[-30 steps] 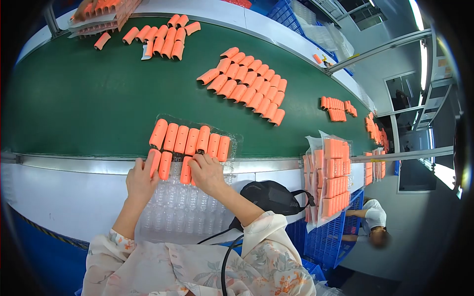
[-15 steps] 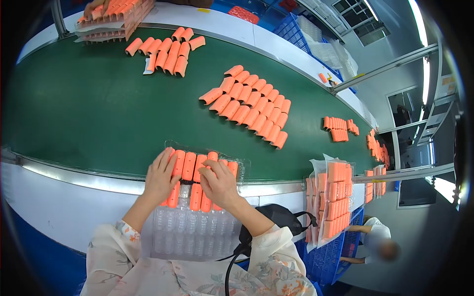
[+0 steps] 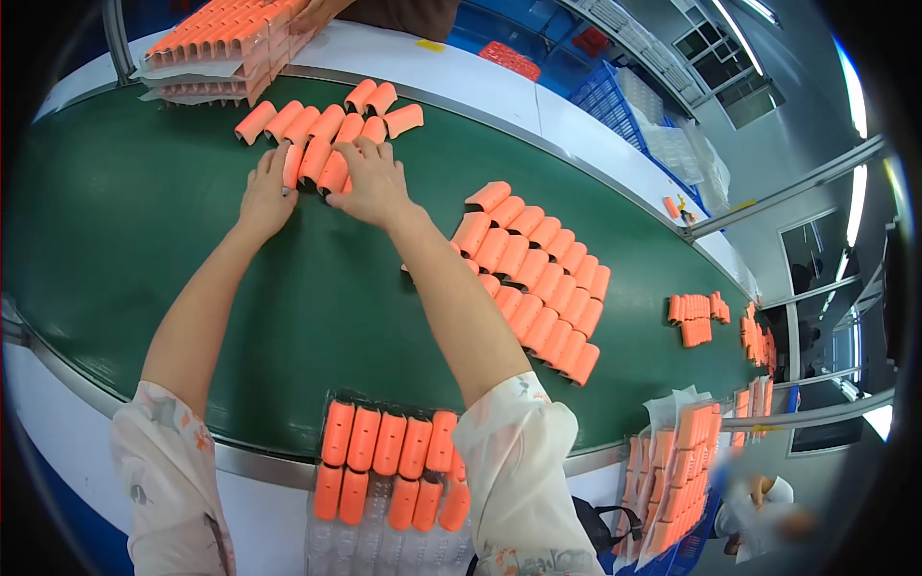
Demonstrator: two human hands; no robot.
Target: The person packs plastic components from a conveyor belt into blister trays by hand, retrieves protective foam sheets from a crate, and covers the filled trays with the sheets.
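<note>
Shells [image 3: 313,161], orange and arched, lie in a loose cluster at the far side of the green surface [image 3: 163,250], and both my arms stretch out to them. My left hand [image 3: 267,199] lies along the left side of the nearest short row, fingertips against the end shell. My right hand [image 3: 375,187] is curled over the row's right end, fingers bent across the tops and thumb down by a shell's near edge. The row sits between my two hands; I cannot tell how firmly either one pinches it. More shells lie just beyond my fingers, one of them askew to the right of my right hand.

Near me, a clear tray [image 3: 348,549] holds two rows of shells standing side by side, with a gap in the near row and see-through pockets below it. My right sleeve [image 3: 514,461] covers part of the tray's right side. Past my right forearm [image 3: 447,298], a large block [image 3: 543,278] of shells lies in slanting rows on the surface, partly hidden by that arm.

At the far left corner rises a stack [image 3: 216,48] of filled trays, with another person's hand [image 3: 312,13] at its right side. To my right stand more filled trays [image 3: 684,480], near a black bag [image 3: 597,523].
</note>
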